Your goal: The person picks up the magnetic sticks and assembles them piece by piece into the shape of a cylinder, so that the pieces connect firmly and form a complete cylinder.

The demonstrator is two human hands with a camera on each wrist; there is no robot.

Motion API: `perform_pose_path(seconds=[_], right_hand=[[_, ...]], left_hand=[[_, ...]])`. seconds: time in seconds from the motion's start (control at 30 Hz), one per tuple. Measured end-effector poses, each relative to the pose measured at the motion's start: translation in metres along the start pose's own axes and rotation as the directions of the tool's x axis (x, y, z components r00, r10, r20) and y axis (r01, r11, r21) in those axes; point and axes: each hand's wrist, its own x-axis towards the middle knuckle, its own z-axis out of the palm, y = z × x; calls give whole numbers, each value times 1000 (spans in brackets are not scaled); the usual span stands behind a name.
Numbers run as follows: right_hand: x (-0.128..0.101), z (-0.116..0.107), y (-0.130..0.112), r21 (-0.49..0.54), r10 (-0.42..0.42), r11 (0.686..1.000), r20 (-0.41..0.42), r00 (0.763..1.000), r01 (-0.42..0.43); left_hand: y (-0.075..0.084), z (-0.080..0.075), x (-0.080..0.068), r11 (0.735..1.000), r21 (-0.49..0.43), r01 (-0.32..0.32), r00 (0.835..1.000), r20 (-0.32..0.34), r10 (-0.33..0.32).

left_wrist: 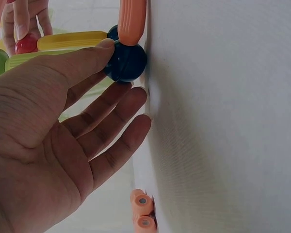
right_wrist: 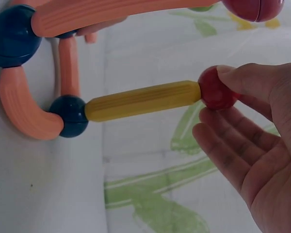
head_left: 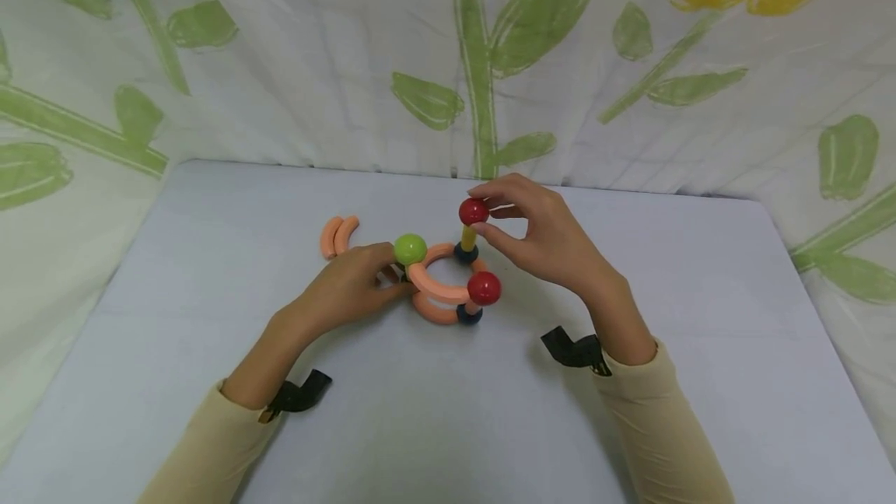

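A toy frame of rods and balls stands mid-table: peach curved rods (head_left: 437, 294), dark blue balls (head_left: 469, 316) at the base, a green ball (head_left: 410, 249) and a red ball (head_left: 484, 287) on top. My right hand (head_left: 477, 210) pinches a second red ball (right_wrist: 216, 90) on the tip of an upright yellow rod (right_wrist: 143, 100), which stands on a dark blue ball (right_wrist: 70, 115). My left hand (head_left: 392, 278) is beside the frame under the green ball. Its thumb (left_wrist: 94, 51) presses a dark blue ball (left_wrist: 128, 63), and its other fingers lie straight.
Two loose peach curved rods (head_left: 339, 234) lie side by side left of the frame, also at the bottom of the left wrist view (left_wrist: 143, 211). The pale blue table (head_left: 630, 411) is bordered at the back and sides by a white cloth (head_left: 294, 84) printed with green leaves.
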Motion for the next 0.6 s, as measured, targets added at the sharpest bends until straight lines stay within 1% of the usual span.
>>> perform_pose_path(seconds=[0.1, 0.47, 0.6], right_hand=[[0, 0, 0, -6, 3, 1000, 4, 1000, -3], [0, -1, -2, -22, 19, 1000, 24, 1000, -19], [-2, -3, -1, -28, 43, 999, 48, 998, -41]], left_hand=[[0, 0, 0, 1000, 11, 3, 1000, -1, -3], [1, -2, 0, 999, 6, 36, 999, 31, -36], [1, -2, 1, 999, -15, 29, 999, 41, -28]])
